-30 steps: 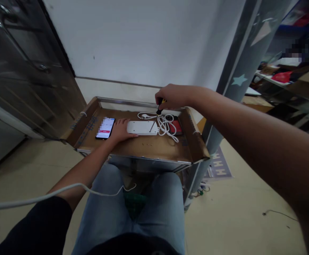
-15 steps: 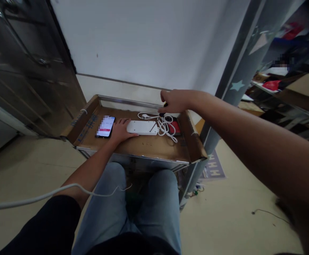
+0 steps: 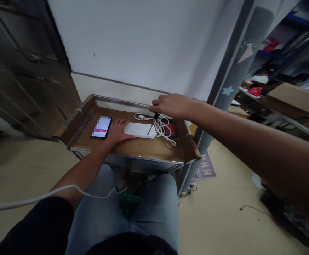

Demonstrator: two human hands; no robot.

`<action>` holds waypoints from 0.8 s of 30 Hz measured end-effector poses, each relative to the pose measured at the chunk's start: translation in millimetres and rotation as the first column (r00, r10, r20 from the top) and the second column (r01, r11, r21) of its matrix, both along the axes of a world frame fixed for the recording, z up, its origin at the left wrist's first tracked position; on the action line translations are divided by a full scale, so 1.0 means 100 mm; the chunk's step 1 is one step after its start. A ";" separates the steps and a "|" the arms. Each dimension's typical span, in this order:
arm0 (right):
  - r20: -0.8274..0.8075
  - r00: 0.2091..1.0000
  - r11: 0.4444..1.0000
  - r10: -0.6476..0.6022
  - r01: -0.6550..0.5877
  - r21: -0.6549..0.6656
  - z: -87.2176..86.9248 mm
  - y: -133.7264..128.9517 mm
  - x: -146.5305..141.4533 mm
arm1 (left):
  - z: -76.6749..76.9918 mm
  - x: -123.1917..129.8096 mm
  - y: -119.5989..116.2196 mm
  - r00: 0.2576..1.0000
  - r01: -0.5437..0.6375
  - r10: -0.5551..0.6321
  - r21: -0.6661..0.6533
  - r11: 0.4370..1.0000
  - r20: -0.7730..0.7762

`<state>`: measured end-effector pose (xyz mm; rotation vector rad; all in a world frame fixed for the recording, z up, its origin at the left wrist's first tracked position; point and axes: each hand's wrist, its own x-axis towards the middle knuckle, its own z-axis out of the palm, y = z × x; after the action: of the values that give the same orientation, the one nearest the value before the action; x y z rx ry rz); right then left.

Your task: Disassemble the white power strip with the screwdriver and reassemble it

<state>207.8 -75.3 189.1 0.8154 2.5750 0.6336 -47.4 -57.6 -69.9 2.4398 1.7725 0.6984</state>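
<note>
A white power strip [image 3: 139, 130] lies with its screw-holed face up on the cardboard-lined stand. Round its left end is my left hand [image 3: 117, 131], thumb along the front edge, pressing it down. My right hand [image 3: 169, 105] is over the strip's right end, closed on the dark handle of a screwdriver [image 3: 152, 124]. The slanting shaft's tip meets the strip near its front right corner. The strip's white cord [image 3: 167, 131] is coiled at the right, with its plug [image 3: 141, 117] behind the strip. Several tiny screws [image 3: 143, 145] lie in front.
A lit phone [image 3: 101, 127] lies left of my left hand. Something red [image 3: 171, 127] sits under the cord coils. Raised cardboard sides [image 3: 187, 138] bound the stand, with a white wall behind and a grey post [image 3: 223, 81] at the right. Another person is far right.
My view has shifted slightly right. My right hand has turned over the screwdriver handle, and the shaft stands a little steeper. The left hand stays on the power strip.
</note>
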 end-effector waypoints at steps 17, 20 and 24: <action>0.011 0.966 0.941 -0.258 0.254 -0.222 0.11 0.20 -0.12 | -0.05 0.02 0.01 1.000 -0.015 0.014 0.058 0.998 0.009; -0.006 0.959 0.941 -0.282 0.275 -0.199 0.07 0.23 -0.17 | -0.06 0.02 0.01 1.000 -0.016 0.015 0.071 0.997 0.011; -0.036 0.894 0.876 -0.447 0.430 -0.217 0.04 0.32 -0.24 | -0.08 0.02 0.01 0.999 -0.037 0.036 0.076 0.996 0.006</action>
<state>184.1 -43.4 193.5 1.3217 2.3481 0.1949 -45.2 -56.6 -78.0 2.4568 1.8264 0.7883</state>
